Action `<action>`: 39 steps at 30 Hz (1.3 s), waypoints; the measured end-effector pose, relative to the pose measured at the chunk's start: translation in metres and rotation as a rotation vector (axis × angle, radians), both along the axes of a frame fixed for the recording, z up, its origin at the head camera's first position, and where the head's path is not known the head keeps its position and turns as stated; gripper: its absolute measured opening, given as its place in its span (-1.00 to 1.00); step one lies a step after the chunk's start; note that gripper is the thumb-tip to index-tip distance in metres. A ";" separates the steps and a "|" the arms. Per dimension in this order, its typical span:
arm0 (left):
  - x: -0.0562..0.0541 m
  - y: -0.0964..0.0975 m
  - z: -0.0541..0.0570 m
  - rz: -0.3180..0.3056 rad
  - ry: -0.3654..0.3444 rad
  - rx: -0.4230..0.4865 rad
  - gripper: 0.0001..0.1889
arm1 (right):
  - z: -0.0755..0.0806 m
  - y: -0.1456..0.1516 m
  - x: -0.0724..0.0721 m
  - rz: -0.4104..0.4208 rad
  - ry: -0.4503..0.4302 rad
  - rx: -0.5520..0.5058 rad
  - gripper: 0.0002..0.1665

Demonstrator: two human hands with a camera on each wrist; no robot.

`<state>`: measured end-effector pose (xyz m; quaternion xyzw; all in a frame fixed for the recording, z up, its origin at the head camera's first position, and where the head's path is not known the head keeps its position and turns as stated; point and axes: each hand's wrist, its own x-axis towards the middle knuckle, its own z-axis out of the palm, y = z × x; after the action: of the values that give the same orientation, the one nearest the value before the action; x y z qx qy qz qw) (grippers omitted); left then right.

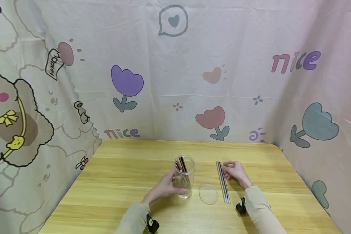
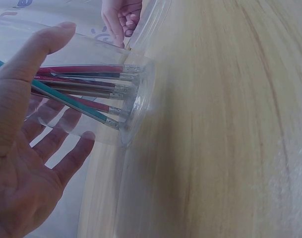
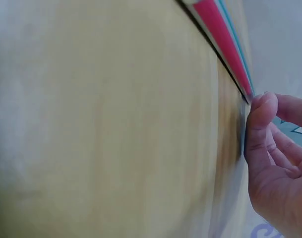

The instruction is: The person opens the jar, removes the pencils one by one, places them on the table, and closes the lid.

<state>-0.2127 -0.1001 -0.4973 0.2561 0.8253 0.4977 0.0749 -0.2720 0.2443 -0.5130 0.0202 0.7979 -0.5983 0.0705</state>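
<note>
A clear cylindrical jar (image 1: 188, 178) stands upright on the table with several pencils (image 1: 181, 165) leaning inside. My left hand (image 1: 165, 187) grips its lower half, the thumb across the near side. In the left wrist view, the pencils' metal-banded eraser ends point to the jar's base. Several more pencils (image 1: 223, 182) lie side by side to the right, one red and one teal in the right wrist view. My right hand (image 1: 235, 171) is at their far end, bent thumb and index fingertips right at them; I cannot tell whether it pinches one.
A clear round lid (image 1: 208, 194) lies flat between the jar and the loose pencils. The wooden table (image 1: 120, 182) reaches back to a printed cloth (image 1: 169, 65), which also hangs at both sides. Each sleeved wrist wears a small black camera (image 1: 241, 206).
</note>
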 end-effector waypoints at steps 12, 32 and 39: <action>0.000 0.001 0.001 0.010 -0.002 -0.020 -0.14 | 0.017 0.000 0.001 -0.007 0.100 -0.024 -0.46; 0.003 0.001 0.001 0.015 -0.016 -0.003 -0.20 | 0.071 -0.044 0.014 0.164 0.326 -0.092 -0.62; 0.001 0.002 0.002 0.003 -0.015 0.009 -0.18 | 0.096 -0.063 0.027 0.232 0.357 -0.069 -0.69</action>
<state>-0.2114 -0.0980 -0.4956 0.2514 0.8228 0.5036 0.0789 -0.2452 0.1814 -0.4167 -0.1802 0.7739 -0.6071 -0.0029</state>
